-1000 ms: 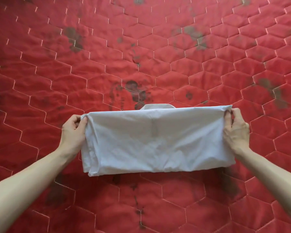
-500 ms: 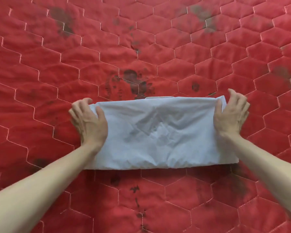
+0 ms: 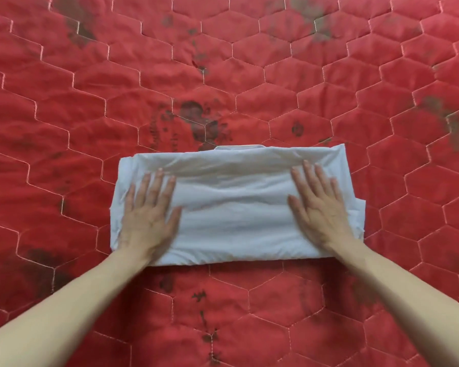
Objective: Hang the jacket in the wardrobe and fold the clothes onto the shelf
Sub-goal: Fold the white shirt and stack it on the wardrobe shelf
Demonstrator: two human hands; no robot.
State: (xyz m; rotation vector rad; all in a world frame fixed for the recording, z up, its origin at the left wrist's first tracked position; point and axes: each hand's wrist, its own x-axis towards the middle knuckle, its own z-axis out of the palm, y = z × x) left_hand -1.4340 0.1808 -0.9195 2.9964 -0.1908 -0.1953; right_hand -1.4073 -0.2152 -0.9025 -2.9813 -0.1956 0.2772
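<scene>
- Head view: folded white garment (image 3: 233,205) lying flat on red quilted bed cover (image 3: 64,144), near centre of frame, long side running left to right.
- Left hand (image 3: 149,215) palm down on garment's left end, fingers straight and spread, pressing, gripping nothing.
- Right hand (image 3: 321,207) palm down on garment's right end, fingers straight and spread, pressing, gripping nothing.
- Collar-like white edge poking out at the far side, middle.
- Layered fabric edges sticking out at the right end.
- Cover stitched in hexagons, with dark stains (image 3: 202,120) just beyond the garment and scattered elsewhere.
</scene>
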